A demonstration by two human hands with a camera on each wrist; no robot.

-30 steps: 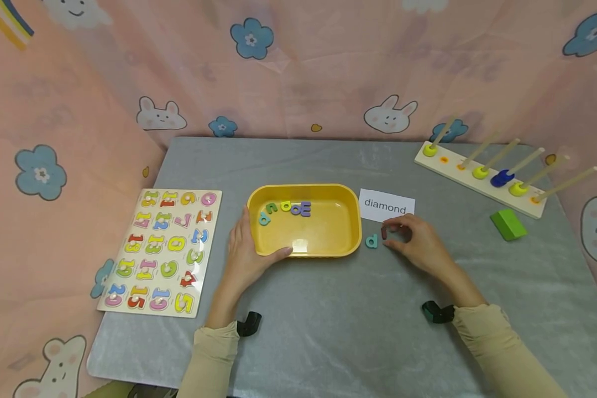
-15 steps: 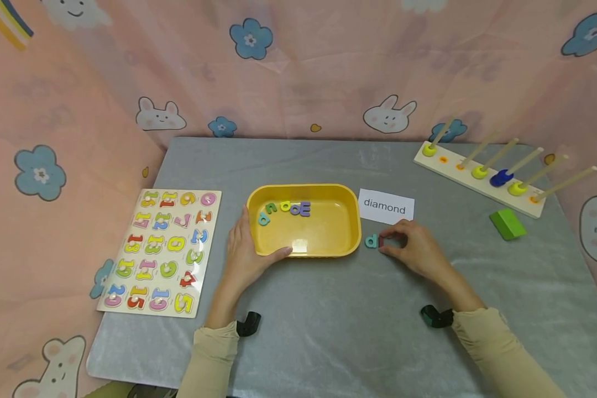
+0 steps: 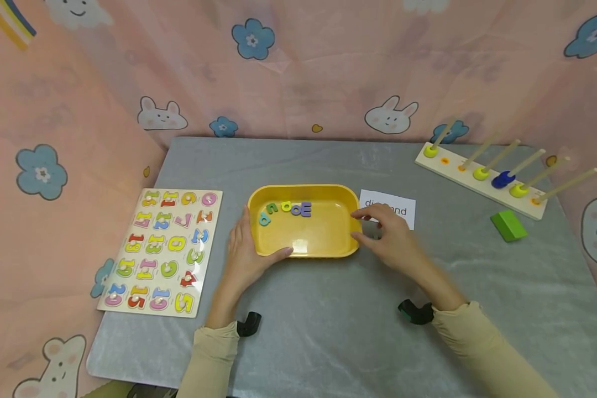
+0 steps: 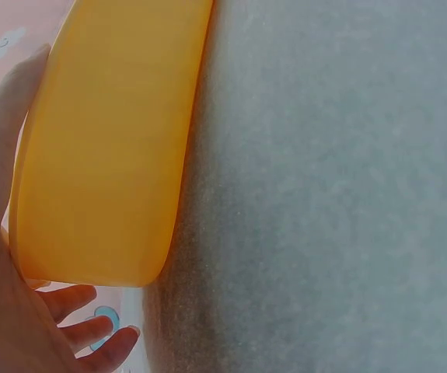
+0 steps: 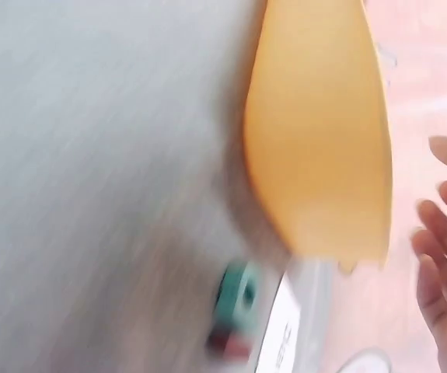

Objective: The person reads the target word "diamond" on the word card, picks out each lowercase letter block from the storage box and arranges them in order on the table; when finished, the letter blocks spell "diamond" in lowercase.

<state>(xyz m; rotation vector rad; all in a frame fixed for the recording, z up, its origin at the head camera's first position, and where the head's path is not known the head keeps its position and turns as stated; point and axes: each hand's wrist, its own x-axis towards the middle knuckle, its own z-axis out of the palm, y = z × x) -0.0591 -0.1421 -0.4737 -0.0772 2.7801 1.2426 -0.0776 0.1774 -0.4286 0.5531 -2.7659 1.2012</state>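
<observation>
My left hand (image 3: 244, 254) holds the near left corner of a yellow tray (image 3: 328, 252), its thumb along the near rim. Several letters lie in the tray's left half: a teal one (image 3: 264, 219), a green n (image 3: 272, 207), a yellow one (image 3: 286, 206), a purple o (image 3: 296, 210) and a purple m (image 3: 305, 209). Over the tray's right rim is my right hand (image 3: 393, 240), thumb and fingers apart, nothing visible between them. It partly covers the "diamond" card (image 3: 404, 221). On the table, a teal letter (image 5: 239, 295) touches or nearly touches a dark red letter (image 5: 229, 343); both are blurred.
A number puzzle board (image 3: 206, 254) lies left of the tray. At the back right stands a wooden peg board (image 3: 465, 176) with upright sticks and coloured rings. Nearer sits a green block (image 3: 509, 225). A patterned pink cloth (image 3: 298, 72) hangs behind the grey table (image 3: 328, 331).
My right hand set the dark red letter beside the teal d, let go of it and moved left to the tray's right rim. My left hand stayed on the tray.
</observation>
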